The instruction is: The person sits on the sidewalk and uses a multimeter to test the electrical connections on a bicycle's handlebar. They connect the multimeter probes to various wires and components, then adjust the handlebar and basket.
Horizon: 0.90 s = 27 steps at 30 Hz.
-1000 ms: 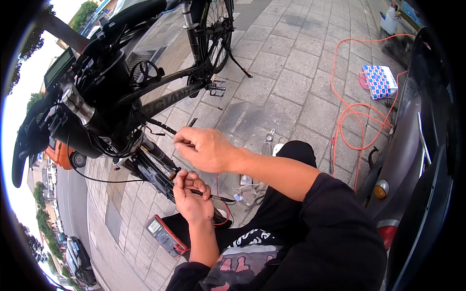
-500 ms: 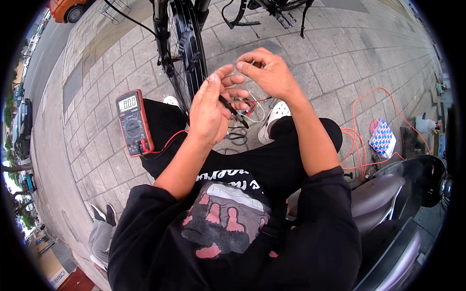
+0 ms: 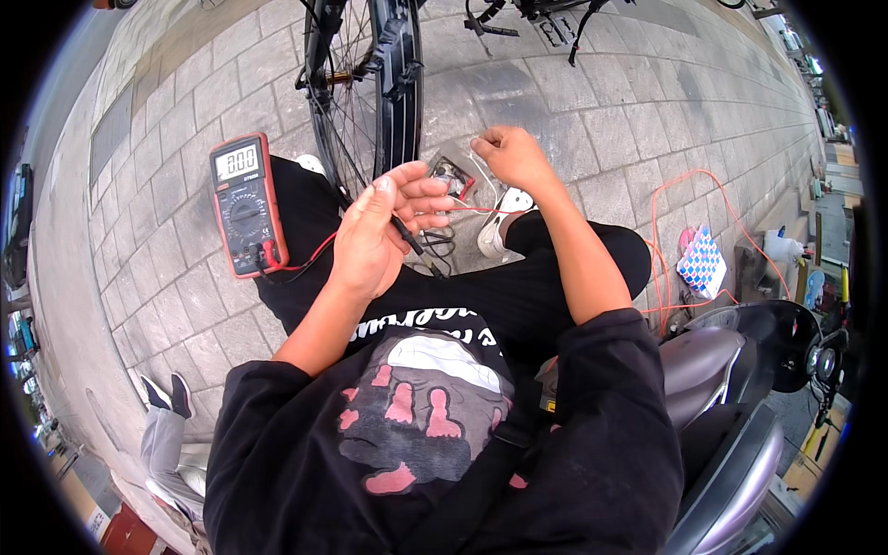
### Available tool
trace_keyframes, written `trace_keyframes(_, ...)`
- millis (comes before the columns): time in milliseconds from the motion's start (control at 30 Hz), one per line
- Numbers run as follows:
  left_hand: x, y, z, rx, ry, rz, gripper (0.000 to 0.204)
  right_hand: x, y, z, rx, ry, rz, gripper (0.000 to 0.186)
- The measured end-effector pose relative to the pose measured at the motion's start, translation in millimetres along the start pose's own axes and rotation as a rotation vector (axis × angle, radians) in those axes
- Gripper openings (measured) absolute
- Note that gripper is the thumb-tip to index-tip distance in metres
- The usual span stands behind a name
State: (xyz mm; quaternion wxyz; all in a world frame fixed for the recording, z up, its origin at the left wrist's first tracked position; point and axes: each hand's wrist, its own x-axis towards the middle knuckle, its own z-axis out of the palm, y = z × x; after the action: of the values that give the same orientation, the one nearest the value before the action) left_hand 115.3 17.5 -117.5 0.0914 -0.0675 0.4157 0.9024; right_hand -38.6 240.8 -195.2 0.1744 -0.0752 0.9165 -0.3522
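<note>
My left hand (image 3: 375,236), palm up with loosely curled fingers, holds a black test probe (image 3: 407,239). My right hand (image 3: 509,155), at upper right of it, pinches a thin white wire (image 3: 483,171). A small pale part with red and black bits (image 3: 449,173) sits behind my left fingers on the pavement. The red-cased multimeter (image 3: 245,208) rests by my left thigh, leads plugged in. Ahead of me is the bicycle's front wheel (image 3: 398,111).
Paving (image 3: 601,111) surrounds me. Right: orange hose (image 3: 706,174), checkered bag (image 3: 701,264), white jug (image 3: 782,247), scooter (image 3: 705,370). Lower left: another person's grey-trousered leg (image 3: 166,444) and dark shoe. Top: bicycle frame and kickstand (image 3: 581,35).
My view has swung down from the bicycle's handlebar to my lap. My right hand has left the bicycle's cable; in the last half second it moved slightly down the frame, as did my left hand.
</note>
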Motion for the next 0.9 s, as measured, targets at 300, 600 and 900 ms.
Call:
trace_keyframes(300,-34.0,11.5,2.1,0.487,-0.084,0.240,0.060,-123.1,-109.9,-6.1,0.424,-0.561,-0.258,0.024)
trace_keyframes(600,-90.8,86.0,-47.6,0.565,0.535,0.724,0.035,-125.9,-166.4,70.2,0.695,-0.410,-0.248,0.022)
trace_keyframes(900,-95.9,98.7,-123.5,0.726,0.782,0.351,0.061,-73.4,-238.8,142.1,0.774,-0.248,-0.277,0.021)
